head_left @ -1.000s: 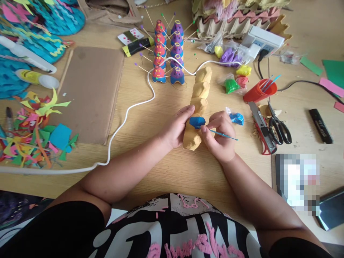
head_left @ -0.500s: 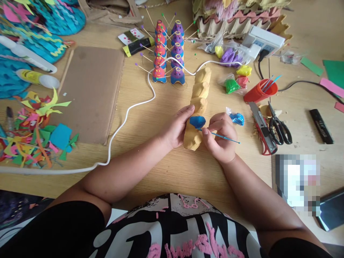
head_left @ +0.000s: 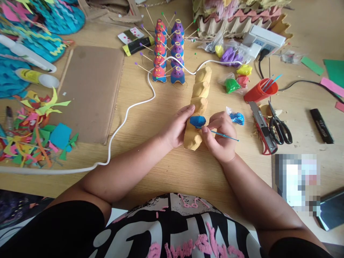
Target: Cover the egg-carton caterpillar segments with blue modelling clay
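Observation:
My left hand (head_left: pixel 179 125) grips a strip of yellow egg carton (head_left: pixel 201 89) by its left side, thumb on top. On one bump near the close end lies a patch of blue clay (head_left: pixel 197 121). My right hand (head_left: pixel 220 136) pinches a thin blue modelling tool (head_left: pixel 225 135), its hidden tip at the lower right edge of the blue patch. Right of that hand rests a small bag of blue clay (head_left: pixel 237 118). Beyond the strip stand a red egg-carton caterpillar (head_left: pixel 160 53) and a purple one (head_left: pixel 177 53), both with faces and pin-like sticks.
A white cord (head_left: pixel 129 108) crosses the table. Cardboard (head_left: pixel 91 93) and paper scraps (head_left: pixel 37 132) lie left. On the right are a red cup (head_left: pixel 255 94), a utility knife (head_left: pixel 262 125), scissors (head_left: pixel 279 129), a marker (head_left: pixel 321 126) and a power strip (head_left: pixel 266 37).
My right hand and the blue tool have shifted slightly left along the blue clay's edge. The left hand and the strip stay in place.

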### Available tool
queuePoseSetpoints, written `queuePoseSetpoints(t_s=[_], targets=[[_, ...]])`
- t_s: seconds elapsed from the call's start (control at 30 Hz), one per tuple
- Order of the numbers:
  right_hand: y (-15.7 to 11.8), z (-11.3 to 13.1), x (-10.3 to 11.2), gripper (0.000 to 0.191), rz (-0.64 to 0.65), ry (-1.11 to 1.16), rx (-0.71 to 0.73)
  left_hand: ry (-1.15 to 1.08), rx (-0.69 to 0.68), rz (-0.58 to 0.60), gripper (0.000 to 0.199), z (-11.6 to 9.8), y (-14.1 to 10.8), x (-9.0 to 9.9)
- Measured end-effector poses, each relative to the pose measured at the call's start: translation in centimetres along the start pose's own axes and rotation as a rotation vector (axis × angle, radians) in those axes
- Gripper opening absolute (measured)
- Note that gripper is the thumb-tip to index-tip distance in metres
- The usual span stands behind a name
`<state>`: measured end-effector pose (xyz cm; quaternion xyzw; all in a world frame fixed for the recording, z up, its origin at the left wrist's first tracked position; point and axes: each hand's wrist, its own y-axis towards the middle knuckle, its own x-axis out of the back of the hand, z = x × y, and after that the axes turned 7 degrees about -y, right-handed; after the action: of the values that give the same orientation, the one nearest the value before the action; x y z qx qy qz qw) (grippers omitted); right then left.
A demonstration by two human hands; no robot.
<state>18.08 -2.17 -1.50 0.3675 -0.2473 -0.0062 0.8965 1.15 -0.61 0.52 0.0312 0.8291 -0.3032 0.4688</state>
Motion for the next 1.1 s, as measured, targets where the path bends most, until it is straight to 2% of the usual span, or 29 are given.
queuePoseSetpoints(t_s=[0.17, 0.4, 0.63, 0.9, 1.1], targets=[[0.08, 0.21, 0.02, 0.024, -0.029, -0.029, -0.016, 0.006, -0.023, -0.014, 0.028, -0.07, -0.12, -0.11], [0.25, 0.24, -0.01, 0.023, 0.002, 0.011, -0.010, 0.020, -0.036, -0.014, 0.027, -0.08, -0.14, -0.23], [0.22, 0.12, -0.03, 0.024, 0.026, -0.048, -0.013, 0.010, -0.043, -0.017, 0.027, 0.00, -0.11, -0.21], [0.55, 0.52, -0.17, 0.017, 0.005, -0.028, 0.053, -0.018, -0.023, 0.005, 0.036, 0.00, 0.06, -0.05], [0.49, 0.68, 0.08, 0.017, -0.034, 0.010, 0.061, -0.007, -0.032, 0.019, 0.029, 0.00, -0.14, -0.13]])
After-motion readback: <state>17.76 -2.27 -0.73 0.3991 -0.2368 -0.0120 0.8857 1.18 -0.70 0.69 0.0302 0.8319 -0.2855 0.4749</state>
